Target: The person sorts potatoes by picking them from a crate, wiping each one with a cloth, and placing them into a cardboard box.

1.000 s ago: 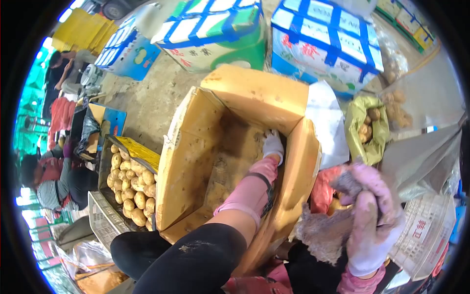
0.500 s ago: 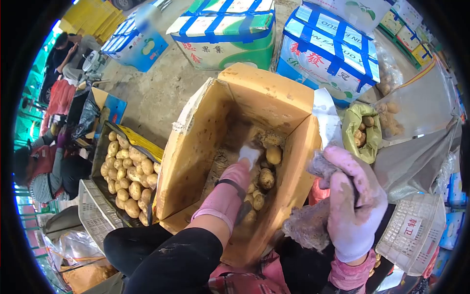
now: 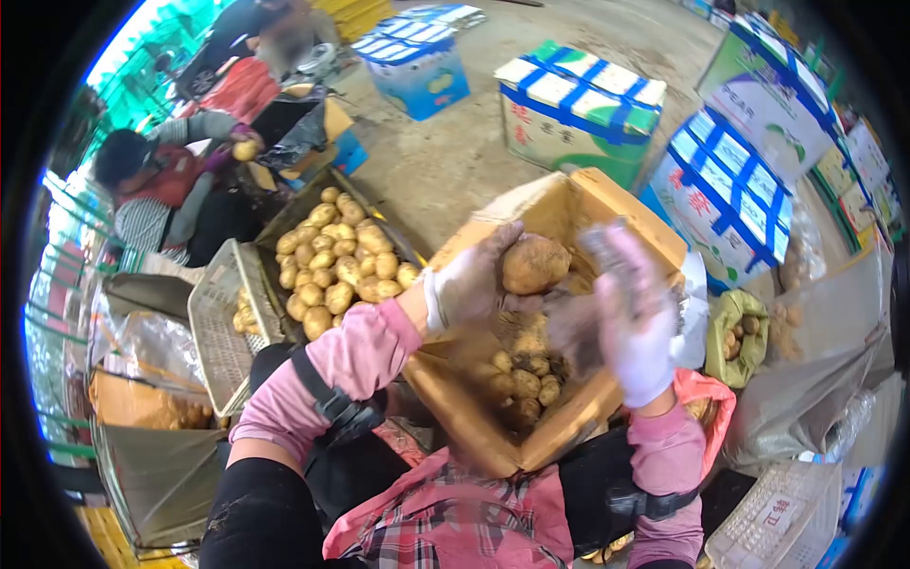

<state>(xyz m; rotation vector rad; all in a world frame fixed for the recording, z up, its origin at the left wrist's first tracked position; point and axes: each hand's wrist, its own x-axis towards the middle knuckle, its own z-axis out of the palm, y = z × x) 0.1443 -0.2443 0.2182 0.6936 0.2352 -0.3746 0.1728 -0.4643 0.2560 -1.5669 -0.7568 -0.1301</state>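
Over the open cardboard box point(image 3: 455, 403), my left hand point(image 3: 471, 278), in a dirty white glove, is closed on a large soil-marked potato point(image 3: 534, 265). To its right is my gloved right hand point(image 3: 637, 318), smeared by motion. A dirty grey cloth point(image 3: 574, 327) hangs from its fingers, close to the potato. Several more potatoes point(image 3: 527, 383) lie in the bottom of the box below both hands.
A dark crate of potatoes point(image 3: 332, 266) stands left of the box, beside a white plastic basket point(image 3: 220, 303). A co-worker point(image 3: 175, 185) sits beyond, holding a potato. Taped cartons point(image 3: 578, 119) stand ahead; a green sack point(image 3: 739, 337) is at right.
My left hand has come up out of the box with the potato in it. My right hand has moved in over the box with the cloth. The view has swung left.
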